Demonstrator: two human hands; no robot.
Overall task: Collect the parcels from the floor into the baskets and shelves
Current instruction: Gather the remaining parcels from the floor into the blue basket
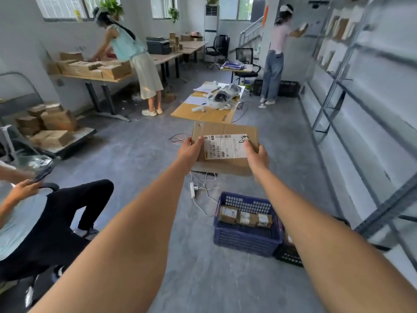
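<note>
Seen from a head-worn camera looking forward and down, two bare forearms reached out from the bottom of the view toward its centre. Between them a flat cardboard parcel (225, 150) was held up above the grey floor (140, 150), its white shipping label (224, 146) facing the camera. The left hand (190, 150) formed one grip at the parcel's nine o'clock edge, thumb curled over the top face beside the label, the other fingers hidden beneath. The right hand (257, 155) formed the second grip at the four o'clock corner, thumb lying on the label's right end. So the parcel sat squarely between the two grips, each closed around it, and it tilted slightly down toward the viewer.

At six o'clock from the parcel, lower on the floor, stood a blue basket (246, 240) with three small boxes (246, 218) in a row inside. A white power strip (193, 189) with a trailing cable lay just at the basket's ten o'clock. Grey metal shelves (361, 91) ran along the three o'clock side of the room. At twelve o'clock a flattened cardboard sheet (203, 111) lay on the floor with papers on it. At ten o'clock a person in a pale skirt (146, 75) bent over a desk (90, 77) stacked with cartons; another person (274, 64) stood at the shelves at one o'clock
</note>
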